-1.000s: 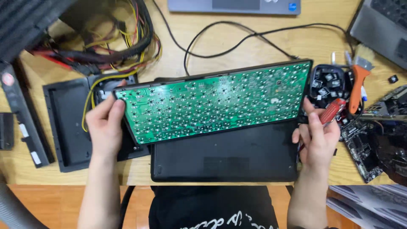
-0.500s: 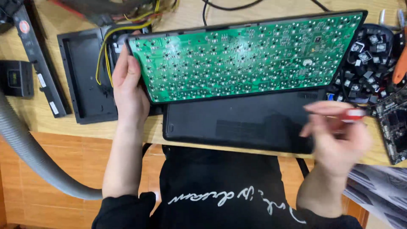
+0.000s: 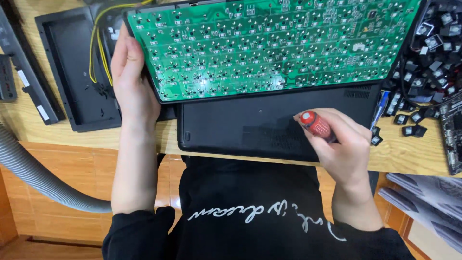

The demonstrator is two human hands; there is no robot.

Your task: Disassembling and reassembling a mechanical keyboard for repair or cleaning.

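Since 0.5 s ago the right hand (image 3: 344, 147) is sitting closer to the body and lower over the black base panel (image 3: 250, 130), no longer blurred, w/ the red screwdriver handle (image 3: 315, 124) now showing clearly; the view is also sitting tighter on the work.

Left hand (image 3: 131, 82) is gripping the left edge of the green circuit board (image 3: 269, 43), fingers together along the board's edge, thumb side lying flat by the corner. The board is lying solder side up, tilted a bit, its lower edge overlapping the top of the black base panel. It's filling the top middle of the view.

Right hand is clamping the red screwdriver handle, fingers curled round it, thumb pressing on the side. The handle's butt end is pointing up-left over the panel; the tip is hidden behind the hand, can't tell what it's touching.

Black base panel is lying on the wooden desk (image 3: 72, 139) at the near edge, just in front of the person's black top.

Left of the left hand: an open black plastic casing (image 3: 72, 82) w/ yellow wires (image 3: 96, 58) looping across it. A grey ribbed hose (image 3: 33, 168) is curving below the desk at left. Right side: a pile of loose black keycaps (image 3: 428, 62), a few lying near the panel's right end. Stacked grey sheets (image 3: 428, 202) are showing at bottom right.
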